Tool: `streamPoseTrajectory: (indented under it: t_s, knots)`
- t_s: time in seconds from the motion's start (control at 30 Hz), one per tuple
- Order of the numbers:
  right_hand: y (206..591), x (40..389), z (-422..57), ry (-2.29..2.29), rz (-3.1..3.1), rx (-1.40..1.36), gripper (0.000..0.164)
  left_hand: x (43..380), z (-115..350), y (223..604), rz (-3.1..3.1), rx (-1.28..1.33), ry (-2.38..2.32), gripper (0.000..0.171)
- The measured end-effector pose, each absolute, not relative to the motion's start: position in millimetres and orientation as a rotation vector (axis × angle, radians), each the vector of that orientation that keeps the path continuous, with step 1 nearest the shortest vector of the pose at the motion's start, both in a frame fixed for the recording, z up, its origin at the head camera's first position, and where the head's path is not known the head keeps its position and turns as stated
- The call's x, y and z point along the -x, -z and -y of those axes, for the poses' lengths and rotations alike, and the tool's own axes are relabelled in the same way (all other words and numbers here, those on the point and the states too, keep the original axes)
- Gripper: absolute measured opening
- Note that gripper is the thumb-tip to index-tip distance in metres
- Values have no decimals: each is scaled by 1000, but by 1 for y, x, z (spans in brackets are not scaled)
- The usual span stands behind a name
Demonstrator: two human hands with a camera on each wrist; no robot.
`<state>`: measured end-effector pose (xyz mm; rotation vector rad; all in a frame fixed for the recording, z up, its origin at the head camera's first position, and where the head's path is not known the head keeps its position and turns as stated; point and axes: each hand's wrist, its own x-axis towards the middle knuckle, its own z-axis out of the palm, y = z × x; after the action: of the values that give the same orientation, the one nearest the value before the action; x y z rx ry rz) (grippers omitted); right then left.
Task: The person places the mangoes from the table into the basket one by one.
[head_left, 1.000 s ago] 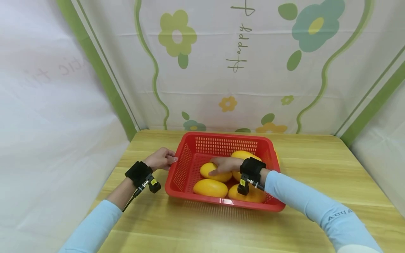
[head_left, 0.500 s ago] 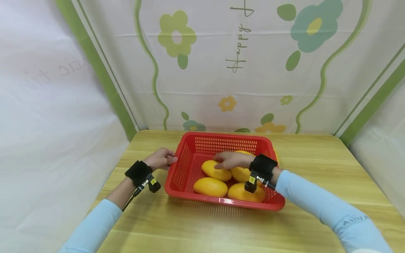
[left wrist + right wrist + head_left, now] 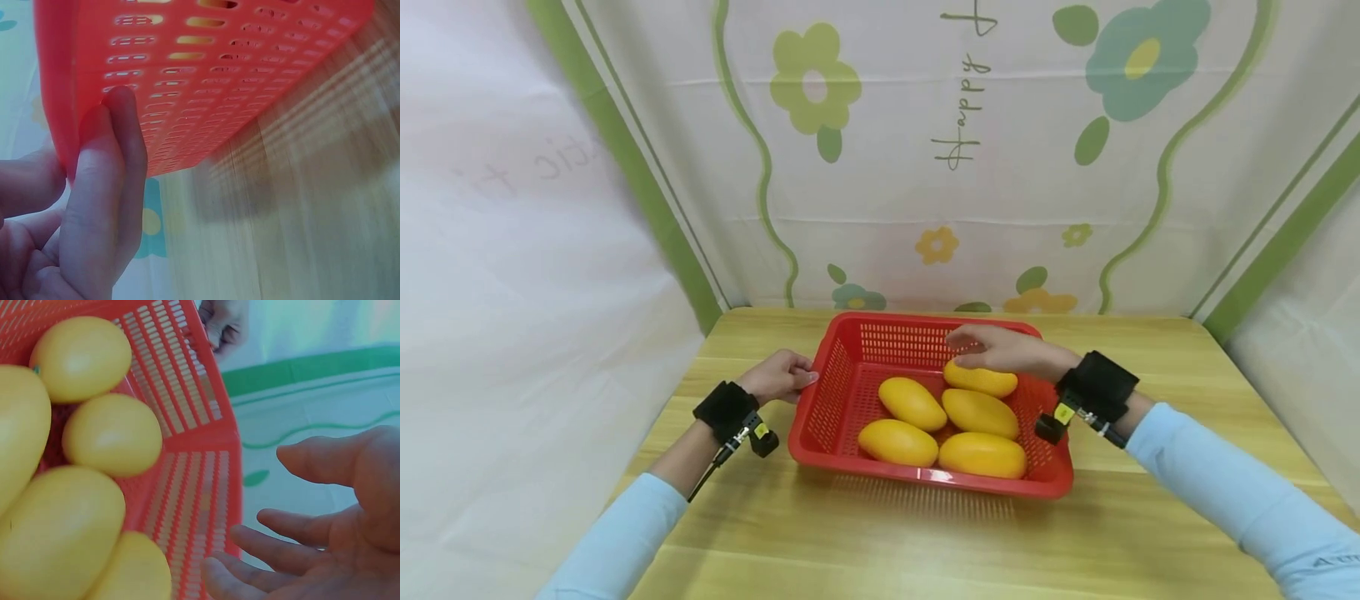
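Several yellow mangoes (image 3: 898,442) lie in a red perforated plastic basket (image 3: 928,476) on the table, in its middle and right part. My left hand (image 3: 777,377) grips the basket's left rim; in the left wrist view its fingers (image 3: 94,181) press the outer wall and the thumb is at the rim. Above the back-right mango (image 3: 981,380) hovers my right hand (image 3: 1011,348), holding nothing. From the right wrist, thumb and fingers (image 3: 294,525) stand apart beside the basket wall, and the mangoes (image 3: 81,359) lie to the left.
The wooden table (image 3: 835,542) stretches around the basket. A white cloth with printed flowers (image 3: 880,192) hangs behind it, with white cloth sides (image 3: 550,333) left and right. Black wrist straps with small cameras (image 3: 763,439) sit on both arms.
My right hand has let go of the front-left mango of the back group and moved up and right, over the back-right mango. The left hand stays on the rim.
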<state>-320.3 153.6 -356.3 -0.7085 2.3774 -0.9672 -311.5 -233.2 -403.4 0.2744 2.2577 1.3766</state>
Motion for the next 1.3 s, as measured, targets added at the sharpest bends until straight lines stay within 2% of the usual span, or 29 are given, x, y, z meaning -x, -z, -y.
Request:
streamPoseTrajectory:
  t_s: [0.57,0.83,1.3]
  knots:
    - [347,327,-215,1177,-2471,661,53,311,234,403,-2257,-271,-1395,28]
    - [356,339,-239,1249,-2494,527,45,310,234,407,-2245,-229,-1402,27]
    - [385,356,-271,1234,-2509,397,55,312,233,406,-2248,-241,-1407,25]
